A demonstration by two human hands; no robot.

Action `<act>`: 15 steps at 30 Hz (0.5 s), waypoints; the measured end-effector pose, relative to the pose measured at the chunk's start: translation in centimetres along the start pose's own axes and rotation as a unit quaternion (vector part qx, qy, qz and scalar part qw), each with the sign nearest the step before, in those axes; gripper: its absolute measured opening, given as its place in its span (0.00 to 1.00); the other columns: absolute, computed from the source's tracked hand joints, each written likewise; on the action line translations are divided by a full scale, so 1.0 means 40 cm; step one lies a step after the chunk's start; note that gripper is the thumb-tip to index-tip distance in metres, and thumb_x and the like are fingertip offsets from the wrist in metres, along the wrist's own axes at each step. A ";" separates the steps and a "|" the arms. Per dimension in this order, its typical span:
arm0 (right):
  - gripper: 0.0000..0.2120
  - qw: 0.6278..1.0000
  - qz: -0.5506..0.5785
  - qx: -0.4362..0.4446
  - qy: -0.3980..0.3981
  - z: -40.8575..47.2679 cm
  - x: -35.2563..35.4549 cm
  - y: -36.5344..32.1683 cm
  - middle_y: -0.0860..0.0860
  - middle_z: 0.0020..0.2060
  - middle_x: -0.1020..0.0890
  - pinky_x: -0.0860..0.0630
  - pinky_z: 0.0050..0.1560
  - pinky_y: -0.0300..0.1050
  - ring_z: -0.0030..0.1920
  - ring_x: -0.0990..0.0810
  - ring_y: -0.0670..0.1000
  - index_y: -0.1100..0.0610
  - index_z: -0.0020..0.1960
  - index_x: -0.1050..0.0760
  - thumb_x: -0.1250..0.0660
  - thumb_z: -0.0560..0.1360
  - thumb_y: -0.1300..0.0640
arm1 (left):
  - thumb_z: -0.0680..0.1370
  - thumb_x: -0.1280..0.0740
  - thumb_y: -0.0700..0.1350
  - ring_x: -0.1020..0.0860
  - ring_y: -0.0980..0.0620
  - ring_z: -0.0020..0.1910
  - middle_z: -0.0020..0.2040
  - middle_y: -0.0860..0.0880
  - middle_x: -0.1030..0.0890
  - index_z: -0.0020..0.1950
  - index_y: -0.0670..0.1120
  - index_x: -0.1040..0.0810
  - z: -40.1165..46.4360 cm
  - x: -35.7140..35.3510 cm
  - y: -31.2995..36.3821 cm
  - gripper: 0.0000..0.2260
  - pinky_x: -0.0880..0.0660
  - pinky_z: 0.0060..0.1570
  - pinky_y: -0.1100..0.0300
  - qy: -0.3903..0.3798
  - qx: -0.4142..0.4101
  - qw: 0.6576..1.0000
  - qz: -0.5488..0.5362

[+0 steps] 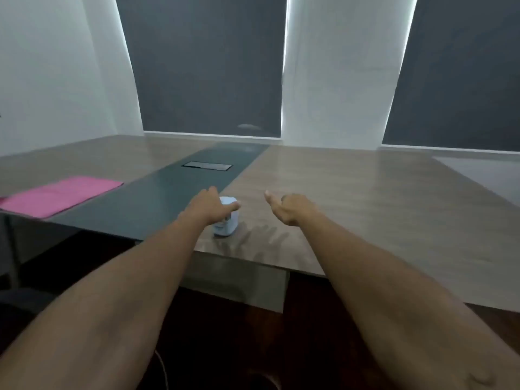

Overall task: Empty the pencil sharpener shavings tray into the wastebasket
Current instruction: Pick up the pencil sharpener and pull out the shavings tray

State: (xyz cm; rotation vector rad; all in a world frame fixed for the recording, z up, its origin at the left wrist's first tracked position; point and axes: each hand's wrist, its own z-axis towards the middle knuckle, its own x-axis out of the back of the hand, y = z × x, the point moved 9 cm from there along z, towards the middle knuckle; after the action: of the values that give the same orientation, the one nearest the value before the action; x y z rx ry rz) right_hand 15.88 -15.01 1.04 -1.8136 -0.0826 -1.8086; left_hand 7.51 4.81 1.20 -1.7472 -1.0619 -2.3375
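- Pencil sharpener (226, 220) stands upright near the front edge of the wooden table (365, 198), within easy reach.
- Left hand (206, 206) wraps over its top, seemingly to steady or lift it.
- Right hand (289, 208) hovers just beside it, loosely curled and empty, probably ready for the tray.
- Its body is small, pale blue, rounded; no wastebasket shows.
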 end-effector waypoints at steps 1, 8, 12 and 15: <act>0.41 1.000 0.008 0.013 -0.003 0.002 -0.018 -0.010 0.63 0.70 0.27 0.34 0.69 0.57 0.69 0.29 0.64 0.62 0.70 0.28 0.59 0.78 0.33 | 0.71 0.33 0.66 0.29 0.37 0.67 0.71 0.37 0.29 0.72 0.39 0.35 -0.004 -0.019 -0.020 0.40 0.30 0.60 0.48 -0.005 0.018 1.000 -0.021; 0.33 0.991 0.104 0.023 0.083 0.029 -0.071 0.034 0.64 0.55 0.18 0.28 0.58 0.54 0.58 0.23 0.64 0.62 0.52 0.20 0.54 0.80 0.38 | 0.66 0.23 0.54 0.25 0.38 0.61 0.63 0.39 0.25 0.64 0.40 0.32 -0.016 -0.081 -0.073 0.34 0.27 0.57 0.49 0.091 0.064 0.981 -0.160; 0.26 0.974 0.188 0.013 0.128 0.031 -0.047 0.087 0.58 0.37 0.21 0.29 0.47 0.51 0.49 0.21 0.62 0.53 0.31 0.32 0.50 0.79 0.38 | 0.70 0.26 0.51 0.24 0.37 0.59 0.62 0.37 0.24 0.61 0.39 0.34 -0.004 -0.092 -0.090 0.28 0.28 0.54 0.50 0.111 0.115 0.960 -0.228; 0.28 0.964 0.252 -0.006 0.084 0.037 -0.046 0.112 0.57 0.43 0.16 0.24 0.50 0.51 0.49 0.19 0.60 0.60 0.40 0.20 0.45 0.78 0.39 | 0.71 0.29 0.55 0.24 0.38 0.60 0.63 0.39 0.23 0.63 0.38 0.31 0.014 -0.118 -0.097 0.29 0.27 0.54 0.53 0.082 0.153 0.932 -0.319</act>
State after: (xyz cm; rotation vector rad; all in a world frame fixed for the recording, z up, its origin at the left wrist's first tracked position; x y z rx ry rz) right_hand 18.98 -17.50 -2.12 -1.5039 0.4188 -1.5805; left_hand 8.12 6.40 -4.69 -1.1865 -2.0674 -2.3689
